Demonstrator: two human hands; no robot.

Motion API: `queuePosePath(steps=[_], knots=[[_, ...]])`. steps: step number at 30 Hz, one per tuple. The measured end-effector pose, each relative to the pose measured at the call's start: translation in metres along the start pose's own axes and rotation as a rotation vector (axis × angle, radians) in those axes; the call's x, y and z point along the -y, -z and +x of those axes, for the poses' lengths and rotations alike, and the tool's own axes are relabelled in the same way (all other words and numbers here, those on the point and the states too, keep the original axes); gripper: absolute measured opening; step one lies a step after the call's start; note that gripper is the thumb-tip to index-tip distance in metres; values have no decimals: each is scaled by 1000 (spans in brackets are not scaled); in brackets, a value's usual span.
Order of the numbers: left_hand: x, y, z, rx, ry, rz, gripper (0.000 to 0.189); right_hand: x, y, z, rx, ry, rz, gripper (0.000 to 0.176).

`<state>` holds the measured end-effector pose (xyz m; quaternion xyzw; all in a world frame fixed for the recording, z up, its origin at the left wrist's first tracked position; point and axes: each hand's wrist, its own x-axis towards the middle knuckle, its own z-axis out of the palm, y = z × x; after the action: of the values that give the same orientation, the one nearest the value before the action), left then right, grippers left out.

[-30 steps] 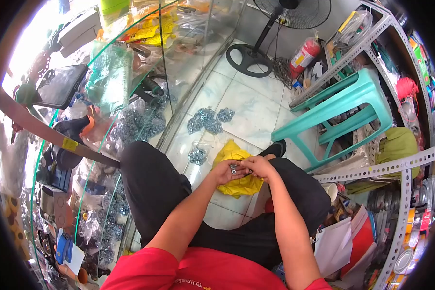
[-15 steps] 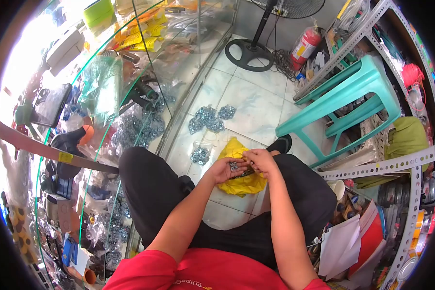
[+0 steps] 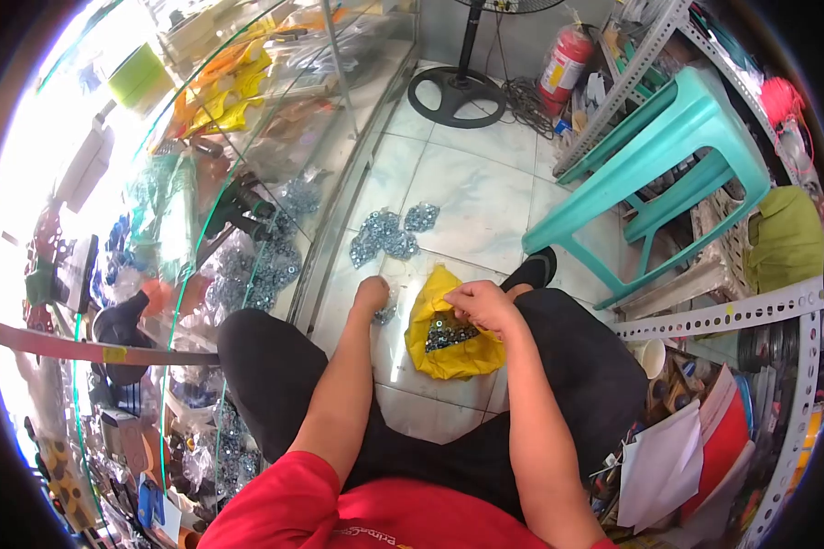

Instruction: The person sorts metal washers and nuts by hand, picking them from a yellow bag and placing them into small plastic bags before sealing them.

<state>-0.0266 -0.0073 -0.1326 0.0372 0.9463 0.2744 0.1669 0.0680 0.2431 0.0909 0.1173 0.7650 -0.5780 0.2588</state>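
- Glass counter [image 3: 275, 174] fills the left side of the view, and more of its curved front shows than a second ago, as the head has tipped forward and down.
- Teal stool [image 3: 677, 156] stands on the tiled floor to the right, well apart from both hands, in the same spot as before.
- Yellow bag [image 3: 449, 352] lies on the floor between the person's knees. A second ago both hands covered it; now its mouth is open to view.
- Right hand [image 3: 481, 305] has dropped from the left palm to the bag's upper rim. Its fingers are bunched and closed on the yellow edge, as far as can be seen.
- Left hand [image 3: 372, 295] has left the right hand and gone out to the floor at the left. It is curled knuckles-up over the small clear packet [image 3: 386, 315]; whether it grips the packet I cannot tell.
- Washers [image 3: 444, 334] no longer lie in the left palm; a dark heap of them sits inside the bag, just under the right hand.
- Judging by this, the picking-over in the palm has stopped and the hands now work apart, one at the bag and one at the packet.
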Motion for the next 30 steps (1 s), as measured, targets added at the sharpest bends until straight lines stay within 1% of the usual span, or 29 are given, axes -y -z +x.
queuePosePath(steps=[1, 4, 5, 7, 8, 9, 10, 11, 12, 13, 16, 17, 18, 20, 23, 26, 27, 30], knots=[[2, -6, -1, 82, -37, 161, 24, -3, -1, 2, -10, -4, 17, 27], [-1, -8, -14, 140, 11, 158, 26, -8, 1, 7, 2, -42, 105, 26], [-7, -7, -16, -20, 35, 56, 26, -9, 2, 7, 1, -58, 147, 26], [-58, 14, -40, -338, 85, -150, 27, -10, 0, 7, 4, -80, 227, 26], [-84, 21, -52, -483, 65, -415, 28, -9, 0, 7, 10, -82, 263, 25], [-92, 13, -51, -327, 87, -797, 28, -8, -2, 8, 18, -85, 298, 25], [-118, 28, -67, -26, 253, -1227, 33, -7, -4, 7, 15, -56, 315, 25], [-136, 33, -77, 220, 343, -1472, 35, -5, -6, 6, 13, -26, 329, 24], [-136, 24, -79, 523, 313, -1836, 34, -2, -9, 5, 12, 4, 342, 24], [-161, 43, -97, 578, 341, -1844, 31, -1, -12, 4, 5, 19, 327, 24], [-159, 36, -99, 725, 129, -1977, 31, 1, -16, 0, -8, 57, 304, 22], [-158, 33, -99, 718, 115, -1958, 28, 1, -16, -1, -4, 64, 310, 22], [-159, 34, -101, 687, 147, -1955, 27, 1, -15, -3, -1, 71, 317, 22], [-163, 37, -104, 624, 210, -1943, 26, 2, -12, -8, 24, 78, 439, 21], [-160, 31, -100, 654, 226, -1942, 28, 3, -6, -10, 52, 108, 626, 21], [-165, 51, -109, 773, 122, -1875, 34, 2, 1, -9, 27, 156, 802, 22], [-165, 51, -109, 777, 119, -1892, 35, 2, 2, -8, 11, 175, 858, 23], [-164, 51, -107, 787, 112, -1933, 37, 2, 4, -8, -1, 117, 789, 24]])
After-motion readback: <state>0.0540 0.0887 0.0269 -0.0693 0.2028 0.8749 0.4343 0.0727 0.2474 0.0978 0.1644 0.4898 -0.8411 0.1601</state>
